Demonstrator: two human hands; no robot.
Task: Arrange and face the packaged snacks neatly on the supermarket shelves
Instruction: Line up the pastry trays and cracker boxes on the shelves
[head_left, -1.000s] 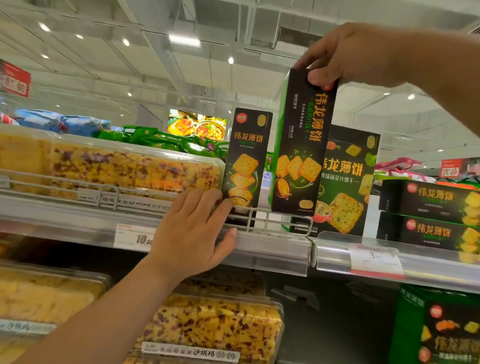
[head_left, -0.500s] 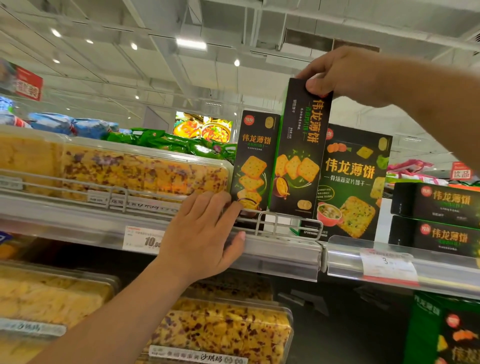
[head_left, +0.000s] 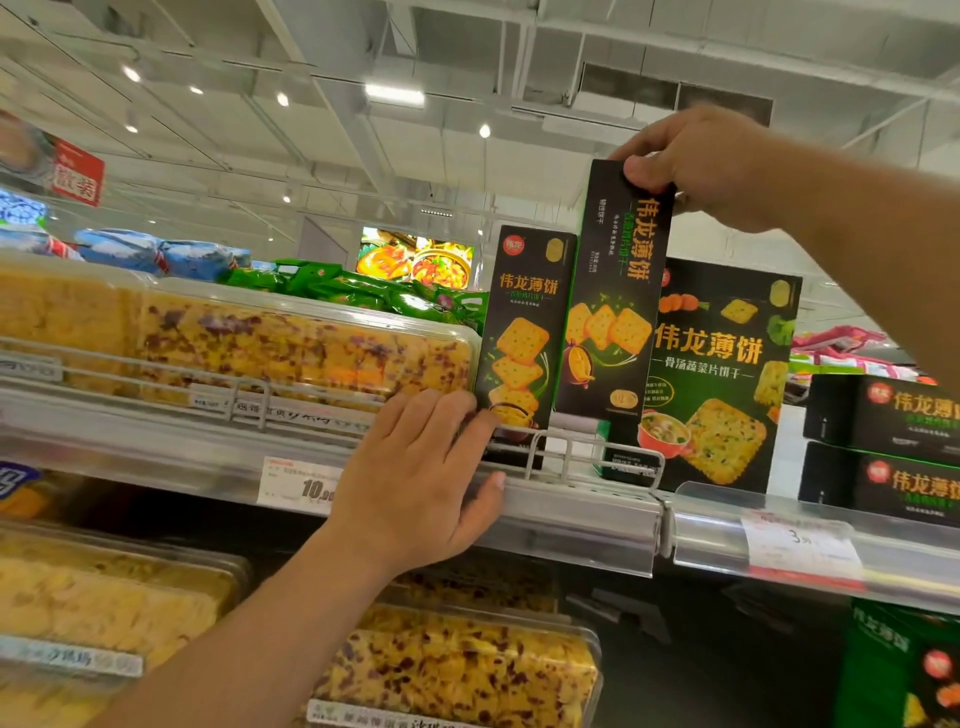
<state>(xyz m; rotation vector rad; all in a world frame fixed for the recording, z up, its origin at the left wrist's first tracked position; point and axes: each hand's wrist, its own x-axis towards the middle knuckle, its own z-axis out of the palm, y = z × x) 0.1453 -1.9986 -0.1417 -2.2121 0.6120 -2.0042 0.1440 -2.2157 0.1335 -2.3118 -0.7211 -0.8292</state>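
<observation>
My right hand (head_left: 696, 161) grips the top of a tall black cracker box (head_left: 613, 296), which stands tilted on the top shelf behind the wire rail (head_left: 571, 452). A shorter black cracker box (head_left: 524, 332) stands upright just left of it. A wide black cracker box (head_left: 727, 379) stands behind and to the right. My left hand (head_left: 421, 478) rests with straight fingers on the shelf's front edge, fingertips touching the base of the shorter box and the rail.
Clear tubs of yellow and red snack cake (head_left: 291, 343) fill the top shelf's left side and the shelf below (head_left: 457, 665). Two flat black boxes (head_left: 883, 447) are stacked at the far right. Price tags (head_left: 298, 486) hang on the shelf strip (head_left: 587, 525).
My right hand has lowered the tall box and brought it closer beside the shorter box. My left hand has stayed on the shelf edge.
</observation>
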